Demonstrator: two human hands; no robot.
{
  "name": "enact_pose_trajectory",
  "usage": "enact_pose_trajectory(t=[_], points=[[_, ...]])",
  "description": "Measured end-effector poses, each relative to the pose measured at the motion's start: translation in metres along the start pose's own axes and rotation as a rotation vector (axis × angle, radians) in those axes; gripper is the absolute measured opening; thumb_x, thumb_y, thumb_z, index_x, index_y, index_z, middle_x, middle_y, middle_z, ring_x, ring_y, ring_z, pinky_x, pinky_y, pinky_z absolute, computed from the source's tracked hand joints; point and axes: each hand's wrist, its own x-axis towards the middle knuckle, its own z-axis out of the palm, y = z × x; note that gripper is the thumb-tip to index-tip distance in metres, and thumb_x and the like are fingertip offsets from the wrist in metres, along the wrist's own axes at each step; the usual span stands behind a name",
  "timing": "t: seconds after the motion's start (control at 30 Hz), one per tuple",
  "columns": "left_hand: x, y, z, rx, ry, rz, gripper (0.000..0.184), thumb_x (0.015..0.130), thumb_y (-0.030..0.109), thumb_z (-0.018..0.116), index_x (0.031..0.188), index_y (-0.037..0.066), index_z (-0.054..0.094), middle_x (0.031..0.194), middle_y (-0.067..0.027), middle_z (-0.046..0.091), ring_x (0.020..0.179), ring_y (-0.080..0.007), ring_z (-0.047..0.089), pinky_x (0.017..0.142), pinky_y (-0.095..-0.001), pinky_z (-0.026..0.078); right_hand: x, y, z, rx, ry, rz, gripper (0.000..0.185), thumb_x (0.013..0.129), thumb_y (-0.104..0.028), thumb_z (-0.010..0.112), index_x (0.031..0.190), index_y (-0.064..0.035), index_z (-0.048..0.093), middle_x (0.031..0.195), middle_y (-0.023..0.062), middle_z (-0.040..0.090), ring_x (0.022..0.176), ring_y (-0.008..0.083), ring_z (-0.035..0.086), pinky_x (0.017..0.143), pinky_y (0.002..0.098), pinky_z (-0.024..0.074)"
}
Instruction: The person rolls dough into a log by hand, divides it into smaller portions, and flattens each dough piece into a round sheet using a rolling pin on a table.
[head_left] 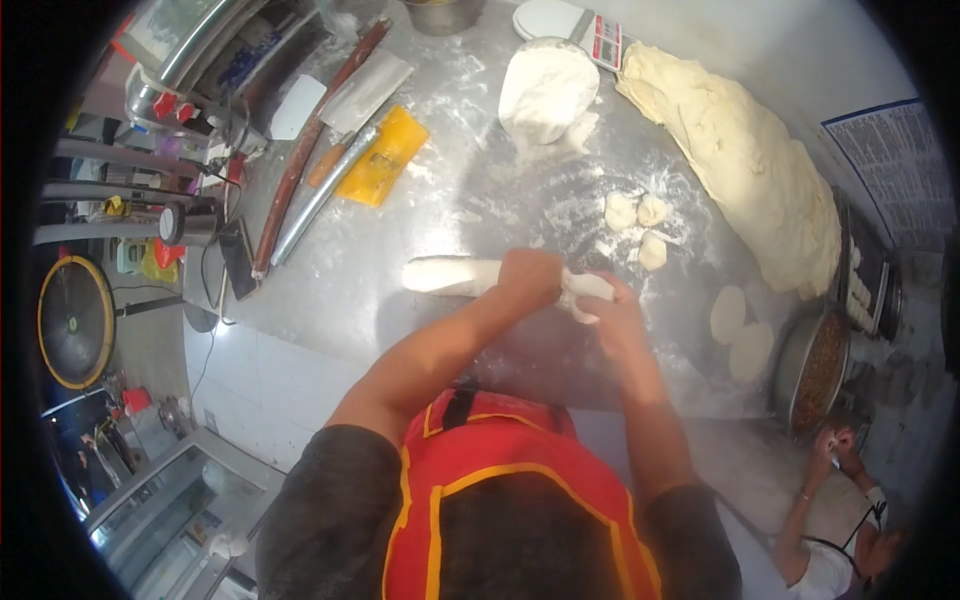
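Note:
A floured dough roll lies across the metal table in front of me. My left hand is closed around the roll near its right end. My right hand pinches the dough end that sticks out beyond the left fist; the fingers partly hide it. Just past my right hand are three small dough pieces, close together on the floured surface. Further right lie two flattened dough rounds.
A large dough mass lies along the right side. Behind are a flour heap and a scale. At left lie a long wooden stick, a cleaver and a yellow packet. A filling pan stands near a co-worker's hands.

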Motion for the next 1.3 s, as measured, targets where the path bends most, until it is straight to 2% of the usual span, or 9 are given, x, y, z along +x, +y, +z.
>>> enact_pose_trajectory(t=[0.1, 0.23, 0.3, 0.4, 0.5, 0.6, 0.7, 0.9, 1.3], points=[[-0.001, -0.007, -0.01, -0.125, 0.066, -0.077, 0.029, 0.073, 0.03, 0.072, 0.088, 0.006, 0.067, 0.082, -0.0162, 0.068, 0.081, -0.0326, 0.067, 0.072, -0.044, 0.051, 0.0, -0.03, -0.015, -0.022, 0.153, -0.068, 0.038, 0.079, -0.002, 0.066, 0.117, 0.0015, 0.061, 0.105, 0.0094, 0.065, 0.093, 0.018, 0.063, 0.08, 0.0302, 0.0508], [-0.019, -0.019, 0.005, -0.138, 0.362, 0.095, 0.056, 0.066, 0.037, 0.081, 0.104, 0.004, 0.059, 0.098, -0.0159, 0.06, 0.097, -0.0337, 0.059, 0.082, -0.0447, 0.048, 0.043, -0.018, -0.029, -0.873, 0.381, -0.348, 0.042, 0.085, -0.013, 0.065, 0.123, 0.0007, 0.055, 0.116, 0.0171, 0.059, 0.109, 0.0282, 0.058, 0.09, 0.037, 0.048], [-0.031, -0.029, 0.001, -0.027, 0.318, 0.07, 0.058, 0.066, 0.034, 0.082, 0.107, 0.004, 0.056, 0.101, -0.015, 0.056, 0.1, -0.0343, 0.055, 0.085, -0.0449, 0.046, 0.071, 0.014, -0.041, -1.323, 0.468, -0.492, 0.047, 0.086, -0.019, 0.066, 0.127, 0.0003, 0.052, 0.119, 0.0208, 0.056, 0.113, 0.0336, 0.054, 0.093, 0.0398, 0.046], [-0.041, -0.039, 0.006, 0.014, 0.248, 0.088, 0.055, 0.068, 0.032, 0.08, 0.109, 0.005, 0.056, 0.102, -0.0145, 0.057, 0.101, -0.0338, 0.054, 0.086, -0.0446, 0.045, 0.066, 0.005, -0.041, -1.453, 0.353, -0.417, 0.052, 0.085, -0.024, 0.069, 0.128, -0.0016, 0.051, 0.115, 0.024, 0.056, 0.11, 0.0387, 0.052, 0.094, 0.0418, 0.0443], [-0.033, -0.048, 0.0, -0.089, 0.275, 0.188, 0.049, 0.071, 0.031, 0.077, 0.108, 0.006, 0.057, 0.1, -0.0146, 0.061, 0.097, -0.0337, 0.057, 0.084, -0.0445, 0.045, 0.041, -0.018, -0.012, -1.53, 0.244, -0.649, 0.052, 0.084, -0.024, 0.07, 0.127, -0.001, 0.051, 0.119, 0.0217, 0.055, 0.11, 0.0326, 0.055, 0.089, 0.0393, 0.0476], [-0.036, -0.048, 0.0, -0.276, 0.19, 0.238, 0.044, 0.072, 0.03, 0.075, 0.108, 0.01, 0.059, 0.097, -0.0136, 0.064, 0.093, -0.0338, 0.06, 0.081, -0.0444, 0.046, 0.025, -0.001, 0.027, -0.771, -0.049, -0.223, 0.05, 0.08, -0.019, 0.074, 0.121, 0.002, 0.056, 0.114, 0.0181, 0.06, 0.105, 0.0246, 0.059, 0.083, 0.0353, 0.0505], [-0.032, -0.049, -0.001, -0.29, 0.172, 0.225, 0.039, 0.072, 0.028, 0.074, 0.106, 0.012, 0.062, 0.095, -0.0137, 0.065, 0.09, -0.0345, 0.061, 0.078, -0.0446, 0.046, 0.034, 0.015, 0.039, -0.428, -0.22, 0.003, 0.048, 0.077, -0.019, 0.075, 0.115, 0.0044, 0.06, 0.103, 0.0146, 0.065, 0.094, 0.0201, 0.062, 0.078, 0.0322, 0.0514], [-0.03, -0.039, 0.009, -0.186, 0.209, 0.136, 0.023, 0.073, 0.028, 0.07, 0.09, 0.013, 0.065, 0.085, -0.0118, 0.066, 0.084, -0.0332, 0.063, 0.074, -0.0449, 0.047, 0.043, 0.044, 0.043, -0.612, -0.015, -0.17, 0.037, 0.073, -0.011, 0.069, 0.108, 0.0004, 0.065, 0.092, 0.01, 0.068, 0.082, 0.0151, 0.063, 0.073, 0.0283, 0.0505], [-0.013, -0.034, 0.0, 0.058, 0.036, -0.033, 0.02, 0.075, 0.031, 0.066, 0.077, 0.011, 0.07, 0.078, -0.0126, 0.069, 0.074, -0.0298, 0.068, 0.065, -0.0429, 0.051, 0.025, 0.012, 0.042, -0.15, -0.109, 0.068, 0.029, 0.075, 0.0, 0.067, 0.103, 0.0024, 0.064, 0.086, 0.0047, 0.064, 0.073, 0.0104, 0.06, 0.063, 0.0255, 0.0491]])
